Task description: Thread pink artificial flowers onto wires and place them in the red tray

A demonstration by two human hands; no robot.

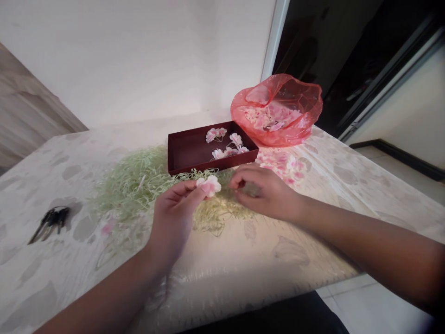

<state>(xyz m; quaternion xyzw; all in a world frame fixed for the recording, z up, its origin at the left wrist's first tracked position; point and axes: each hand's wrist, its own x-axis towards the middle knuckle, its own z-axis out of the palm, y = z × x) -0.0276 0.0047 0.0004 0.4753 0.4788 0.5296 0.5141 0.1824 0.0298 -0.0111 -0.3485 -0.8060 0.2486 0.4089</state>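
My left hand [175, 208] pinches a pink and white flower [210, 185] between thumb and fingers, in front of the dark red box [187, 157]. Just right of that flower, my right hand [264, 190] is curled with thumb and fingertips near each other; whether anything thin is between them is too small to tell. Several wired flowers [235, 139] lie in the right part of the box. Green stringy shreds [132, 176] are heaped left of the box and in front of it.
A red plastic bag [306, 120] with many pink petals stands behind the box at the right. More pink flowers [294, 169] lie in a pile right of the box. Keys [54, 220] rest at the left on the patterned tablecloth [292, 250]. A wall is behind.
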